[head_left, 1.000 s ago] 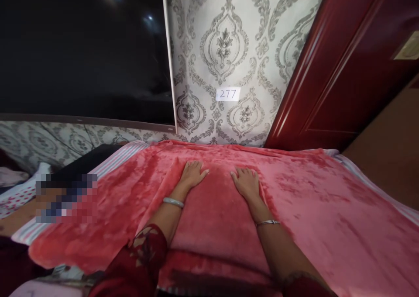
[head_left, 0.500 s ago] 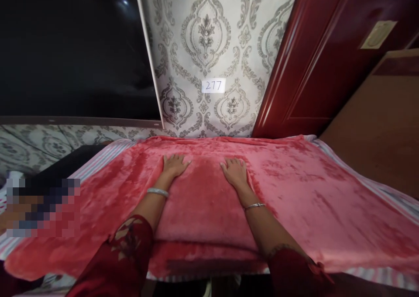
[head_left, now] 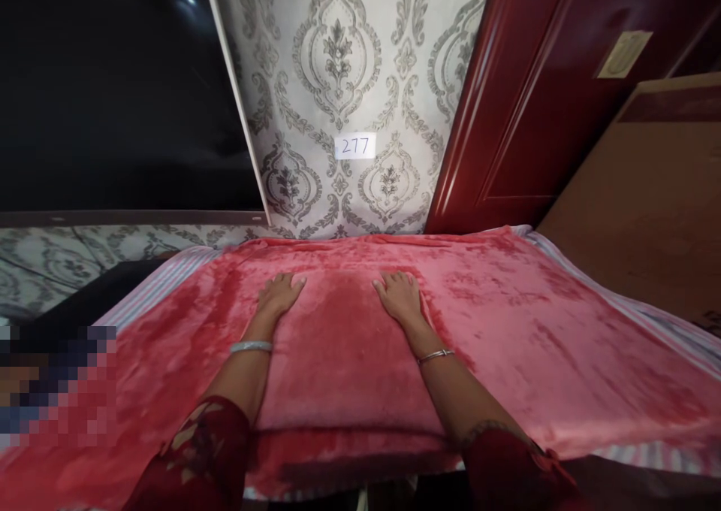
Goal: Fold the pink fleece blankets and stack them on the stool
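A plush pink-red fabric (head_left: 541, 323), like a fleece blanket, lies spread across the surface before me. On its middle rests a folded pink plush piece (head_left: 343, 361), roughly rectangular, with a thick fold along its near side. My left hand (head_left: 279, 293) lies palm down at the far left corner of this piece, thumb out to the right. At the far right corner my right hand (head_left: 399, 294) presses flat, its fingers pointing away from me. Both hands have outstretched fingers and grip nothing.
Striped cloth (head_left: 177, 274) shows under the plush fabric's edges. Behind stands a patterned wall with a paper marked 277 (head_left: 355, 146). A large dark screen (head_left: 124, 98) is at left; a red door panel (head_left: 518, 120) and a brown board (head_left: 642, 195) stand at right.
My left hand has slid a little left, toward the folded piece's left edge. My right hand stays nearly in place on the fabric. The view has turned slightly right.
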Action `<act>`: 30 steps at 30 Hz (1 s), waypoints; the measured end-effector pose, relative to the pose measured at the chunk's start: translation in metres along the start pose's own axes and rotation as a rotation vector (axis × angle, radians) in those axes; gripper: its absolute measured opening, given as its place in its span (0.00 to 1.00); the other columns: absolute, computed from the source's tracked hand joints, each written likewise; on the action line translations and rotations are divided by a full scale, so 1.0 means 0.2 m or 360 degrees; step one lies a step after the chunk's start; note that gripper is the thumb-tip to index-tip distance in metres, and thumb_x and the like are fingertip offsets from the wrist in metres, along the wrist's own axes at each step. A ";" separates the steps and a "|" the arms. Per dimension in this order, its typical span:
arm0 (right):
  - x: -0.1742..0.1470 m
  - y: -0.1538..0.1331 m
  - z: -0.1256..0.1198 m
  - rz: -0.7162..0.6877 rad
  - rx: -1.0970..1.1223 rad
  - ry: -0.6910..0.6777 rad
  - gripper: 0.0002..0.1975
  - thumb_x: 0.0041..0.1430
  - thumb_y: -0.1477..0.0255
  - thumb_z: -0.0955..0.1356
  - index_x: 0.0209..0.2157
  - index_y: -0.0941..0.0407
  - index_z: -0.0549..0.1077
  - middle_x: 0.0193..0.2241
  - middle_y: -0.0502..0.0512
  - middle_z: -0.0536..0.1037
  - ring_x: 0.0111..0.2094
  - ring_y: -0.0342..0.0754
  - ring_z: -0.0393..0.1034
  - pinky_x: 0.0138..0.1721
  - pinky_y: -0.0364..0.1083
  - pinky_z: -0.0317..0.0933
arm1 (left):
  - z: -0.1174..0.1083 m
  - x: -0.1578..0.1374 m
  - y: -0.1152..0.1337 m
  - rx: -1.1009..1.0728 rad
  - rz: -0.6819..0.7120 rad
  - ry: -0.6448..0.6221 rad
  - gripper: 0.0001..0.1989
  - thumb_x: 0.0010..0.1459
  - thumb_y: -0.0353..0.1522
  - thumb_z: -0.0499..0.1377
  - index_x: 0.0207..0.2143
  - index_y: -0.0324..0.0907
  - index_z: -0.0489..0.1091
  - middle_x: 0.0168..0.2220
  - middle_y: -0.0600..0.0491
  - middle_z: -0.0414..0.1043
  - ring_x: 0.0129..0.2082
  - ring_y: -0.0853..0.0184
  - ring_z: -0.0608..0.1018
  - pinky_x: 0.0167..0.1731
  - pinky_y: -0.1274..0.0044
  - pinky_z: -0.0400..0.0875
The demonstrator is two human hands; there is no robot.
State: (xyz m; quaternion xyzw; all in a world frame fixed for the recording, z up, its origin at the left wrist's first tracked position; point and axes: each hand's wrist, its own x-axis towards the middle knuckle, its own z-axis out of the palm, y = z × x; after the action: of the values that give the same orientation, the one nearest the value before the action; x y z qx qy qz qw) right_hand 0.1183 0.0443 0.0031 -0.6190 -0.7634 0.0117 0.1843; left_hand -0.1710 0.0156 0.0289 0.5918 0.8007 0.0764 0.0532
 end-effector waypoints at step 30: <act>0.00 -0.02 -0.03 0.0147 -0.0013 -0.0083 0.26 0.71 0.59 0.55 0.60 0.56 0.69 0.61 0.62 0.69 0.64 0.57 0.55 0.61 0.59 0.46 | -0.02 -0.05 0.01 -0.0067 0.0006 0.0062 0.32 0.64 0.50 0.41 0.62 0.45 0.64 0.65 0.43 0.62 0.63 0.45 0.64 0.57 0.54 0.62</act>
State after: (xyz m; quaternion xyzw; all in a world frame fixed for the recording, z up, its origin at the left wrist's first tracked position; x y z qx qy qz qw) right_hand 0.1167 0.0418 0.0089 -0.6538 -0.7385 0.0333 0.1610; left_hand -0.1677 0.0062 0.0325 0.5905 0.7986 0.1050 0.0498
